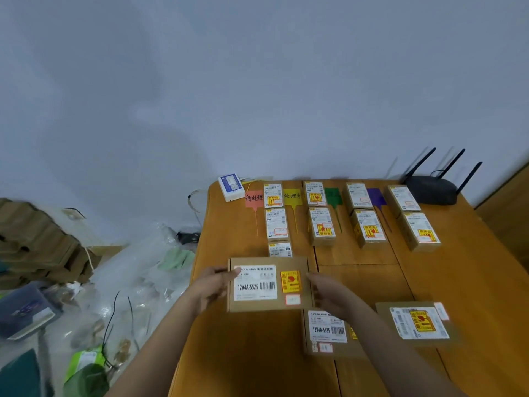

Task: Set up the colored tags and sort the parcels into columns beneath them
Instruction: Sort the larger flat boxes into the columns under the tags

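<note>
Four tags lie along the far edge of the table (257, 353): pink tag (254, 198), yellow tag (292, 196), green tag (333, 196), purple tag (376, 196). Small parcels sit in columns beside them, likely so each colour marks a column.

The large parcel (269, 283) is held label up, probably for reading before placing. Left hand (213, 285) grips its left edge, thumb on the label. Right hand (329, 293) is at its right edge, fingers loosely extended; contact unclear.

Two parcels (326, 330) (419, 322) wait near the front edge.
</note>
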A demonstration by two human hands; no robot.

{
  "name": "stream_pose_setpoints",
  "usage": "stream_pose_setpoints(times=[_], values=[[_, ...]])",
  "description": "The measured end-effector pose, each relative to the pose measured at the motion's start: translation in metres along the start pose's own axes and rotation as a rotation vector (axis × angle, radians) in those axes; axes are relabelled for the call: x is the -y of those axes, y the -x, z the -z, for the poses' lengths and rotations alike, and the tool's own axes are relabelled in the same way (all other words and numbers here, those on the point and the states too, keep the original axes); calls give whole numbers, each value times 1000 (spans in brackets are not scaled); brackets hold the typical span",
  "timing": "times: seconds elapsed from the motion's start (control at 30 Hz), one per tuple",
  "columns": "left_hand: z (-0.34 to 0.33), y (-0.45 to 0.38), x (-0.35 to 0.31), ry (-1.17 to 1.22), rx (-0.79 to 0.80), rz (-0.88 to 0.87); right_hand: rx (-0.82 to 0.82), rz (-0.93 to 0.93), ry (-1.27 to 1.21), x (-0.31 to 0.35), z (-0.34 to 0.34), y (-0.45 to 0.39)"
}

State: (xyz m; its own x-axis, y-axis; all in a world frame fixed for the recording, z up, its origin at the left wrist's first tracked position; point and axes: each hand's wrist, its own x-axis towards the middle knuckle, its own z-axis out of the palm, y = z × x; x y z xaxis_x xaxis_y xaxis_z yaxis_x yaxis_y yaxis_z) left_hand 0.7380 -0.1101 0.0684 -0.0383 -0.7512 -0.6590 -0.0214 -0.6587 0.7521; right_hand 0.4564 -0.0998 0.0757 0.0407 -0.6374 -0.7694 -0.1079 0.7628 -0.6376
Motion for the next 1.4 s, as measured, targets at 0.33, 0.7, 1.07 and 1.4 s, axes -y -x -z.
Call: stream_pose_setpoints(times=[0.33, 0.7, 1.07, 1.4], values=[[-65, 17, -36, 172, -235, -354, -352, 455, 17, 49, 33, 54], [-94, 28, -36, 188, -213, -408, -469, 568, 64, 36, 66, 64], [-140, 0, -32, 174, -146, -286, -470, 388, 34, 25, 109, 46], [-223, -50, -9, -243, -105, -98, -372, 53, -18, 7, 176, -4]])
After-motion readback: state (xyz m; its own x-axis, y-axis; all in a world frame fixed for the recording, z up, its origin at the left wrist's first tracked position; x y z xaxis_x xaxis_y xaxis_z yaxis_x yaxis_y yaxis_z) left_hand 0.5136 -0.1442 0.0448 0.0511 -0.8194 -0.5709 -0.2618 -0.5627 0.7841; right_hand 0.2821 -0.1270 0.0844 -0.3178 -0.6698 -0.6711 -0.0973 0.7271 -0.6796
